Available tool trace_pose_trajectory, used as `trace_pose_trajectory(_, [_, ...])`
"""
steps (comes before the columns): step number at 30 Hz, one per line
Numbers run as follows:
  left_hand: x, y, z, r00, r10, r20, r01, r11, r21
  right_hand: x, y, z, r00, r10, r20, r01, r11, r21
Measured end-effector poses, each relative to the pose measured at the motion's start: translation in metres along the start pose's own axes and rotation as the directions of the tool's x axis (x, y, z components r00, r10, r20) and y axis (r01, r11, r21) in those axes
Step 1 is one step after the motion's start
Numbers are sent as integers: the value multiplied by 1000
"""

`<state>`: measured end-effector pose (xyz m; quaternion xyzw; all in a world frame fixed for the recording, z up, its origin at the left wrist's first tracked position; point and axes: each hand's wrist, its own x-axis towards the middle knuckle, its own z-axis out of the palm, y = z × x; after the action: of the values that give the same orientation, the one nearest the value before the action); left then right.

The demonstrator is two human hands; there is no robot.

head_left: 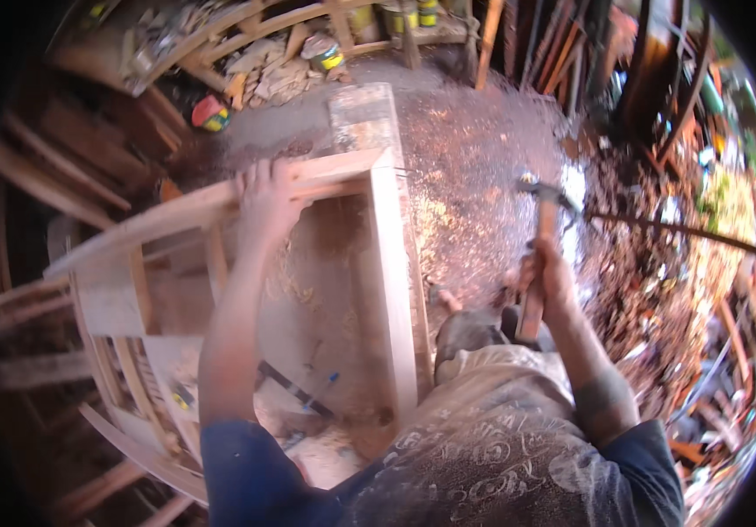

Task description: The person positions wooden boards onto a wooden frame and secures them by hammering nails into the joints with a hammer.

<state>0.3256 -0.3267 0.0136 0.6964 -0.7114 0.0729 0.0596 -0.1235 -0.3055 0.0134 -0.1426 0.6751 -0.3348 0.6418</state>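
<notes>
A large pale wooden frame (394,281) with several crosspieces lies in front of me and to my left. My left hand (265,191) grips its far rail (334,167), fingers bent over the edge, a short way left of the corner. On the right, my right hand (549,277) is closed round the wooden handle of a hammer (547,218). The hammer's dark metal head points away from me, raised and apart from the frame. Motion blurs both hands somewhat.
Inside the frame's outline lies a dark, straight bar-like tool (294,388). Wood scraps (272,70) and a bucket (323,53) are at the far left, near a red and green container (210,114). Shavings and debris (633,290) cover the ground to my right. Timber leans at the back.
</notes>
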Motion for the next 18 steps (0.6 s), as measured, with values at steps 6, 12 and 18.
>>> trace_pose_trajectory(6, [3,3,-3,999,-43,3,42,997,66,-21,22,90,995,-36,98,0,941,338])
trace_pose_trajectory(12, [3,5,1,999,-54,9,53,996,73,13,39,52,973,108,202,-137,982,132])
trace_pose_trajectory(18, [-1,0,1,999,-44,-20,45,995,88,-3,6,6,983,-23,-184,96,911,401])
